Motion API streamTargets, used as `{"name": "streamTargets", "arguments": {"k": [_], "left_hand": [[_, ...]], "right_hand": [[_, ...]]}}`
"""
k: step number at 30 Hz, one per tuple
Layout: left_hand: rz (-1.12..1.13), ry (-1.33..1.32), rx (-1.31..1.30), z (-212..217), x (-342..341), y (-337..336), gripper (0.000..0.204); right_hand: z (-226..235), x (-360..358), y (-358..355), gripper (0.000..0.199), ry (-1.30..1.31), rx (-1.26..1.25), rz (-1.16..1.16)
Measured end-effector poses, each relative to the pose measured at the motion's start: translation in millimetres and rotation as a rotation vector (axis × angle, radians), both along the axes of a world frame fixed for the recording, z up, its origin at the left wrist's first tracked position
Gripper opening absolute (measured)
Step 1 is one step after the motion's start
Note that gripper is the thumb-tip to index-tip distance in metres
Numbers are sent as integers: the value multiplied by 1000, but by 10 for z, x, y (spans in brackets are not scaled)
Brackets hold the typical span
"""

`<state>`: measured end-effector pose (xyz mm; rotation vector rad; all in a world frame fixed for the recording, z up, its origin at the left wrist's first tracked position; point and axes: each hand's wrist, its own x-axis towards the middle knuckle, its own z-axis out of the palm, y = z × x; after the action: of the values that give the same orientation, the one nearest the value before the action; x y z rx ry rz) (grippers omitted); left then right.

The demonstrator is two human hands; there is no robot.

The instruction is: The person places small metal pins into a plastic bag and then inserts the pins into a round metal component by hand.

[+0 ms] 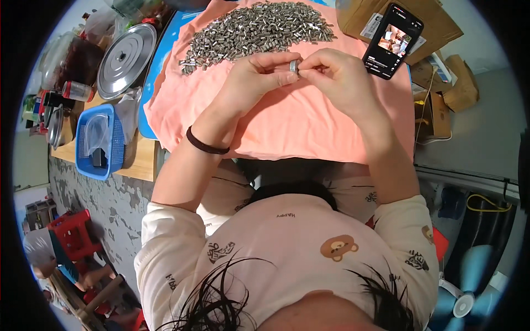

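My left hand [259, 77] and my right hand [337, 74] meet above a salmon-pink cloth [287, 124] spread on the table. Both pinch a small silver metal piece [294, 67] between their fingertips. A dark hair band circles my left wrist. Beyond the hands lies a wide pile of several small grey metal pieces [256, 30] on the cloth's far part.
A phone [393, 40] with a lit screen leans on a cardboard box [381, 14] at the far right. On the left stand a metal pot lid [126, 59], a blue plastic basket [99, 140] and jars. A fan [469, 287] is at the lower right.
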<state>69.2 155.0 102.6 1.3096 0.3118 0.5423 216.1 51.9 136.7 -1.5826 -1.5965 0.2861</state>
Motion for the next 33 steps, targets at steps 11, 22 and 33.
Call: {"name": "streamTargets", "arguments": {"k": [11, 22, 33], "left_hand": [[-165, -9, -192, -17, 55, -48, 34], [-190, 97, -33, 56, 57, -82, 30], [14, -58, 132, -20, 70, 2, 30]], "right_hand": [[-80, 293, 55, 10, 445, -327, 215], [-450, 541, 388, 17, -379, 9, -294], [-400, 459, 352, 12, -522, -84, -306]]}}
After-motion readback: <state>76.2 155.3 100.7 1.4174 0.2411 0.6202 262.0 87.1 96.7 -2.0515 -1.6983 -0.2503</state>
